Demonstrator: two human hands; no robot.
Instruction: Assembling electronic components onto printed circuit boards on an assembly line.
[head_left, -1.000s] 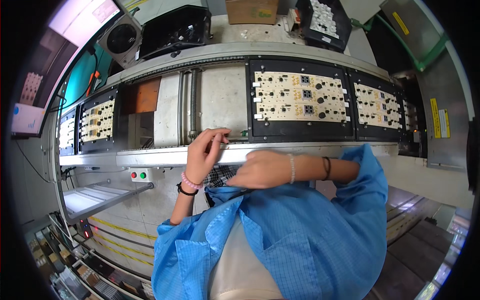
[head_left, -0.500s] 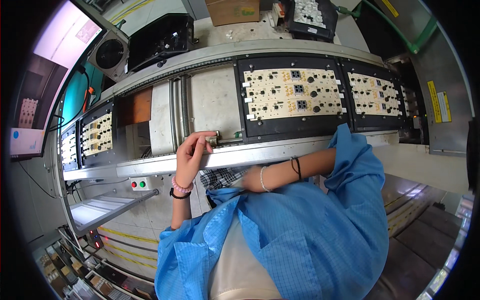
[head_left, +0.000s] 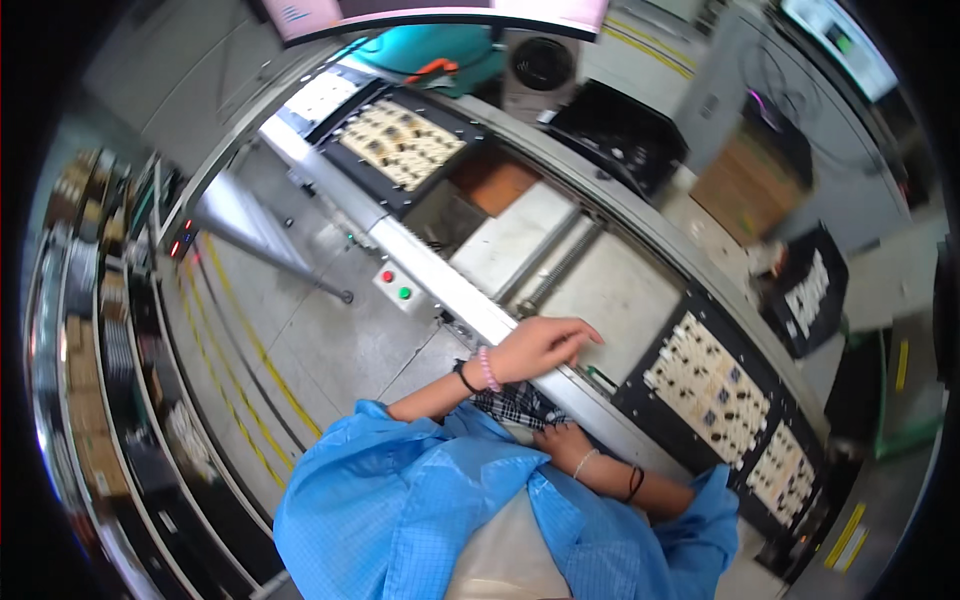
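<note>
My left hand (head_left: 540, 348) rests at the near metal rail (head_left: 455, 285) of a conveyor, wrist over the edge and fingers loosely bent and apart, holding nothing. A pink bead bracelet (head_left: 488, 369) and a black band circle that wrist. Low against my body, beside black-and-white plaid cloth (head_left: 508, 404), lies my right hand (head_left: 562, 443). Its fingers are stretched out, with nothing seen in them. To the right of my left hand, a black carrier frame (head_left: 636, 396) bears cream circuit boards (head_left: 708, 388) with dark components and small displays. Another set of boards (head_left: 785, 475) sits further right.
Up the line at the left, another black carrier holds cream boards (head_left: 400, 140). A button box (head_left: 400, 289) with red and green buttons hangs below the rail. Beyond the conveyor are a black bin (head_left: 620, 135), a cardboard box (head_left: 750, 185) and a tray of white parts (head_left: 812, 290). Shelves (head_left: 90, 400) stand left.
The view has turned left, so the conveyor now runs diagonally. My left hand stays by the rail, its fingers more extended. My right hand, blurred before, now lies still against my body.
</note>
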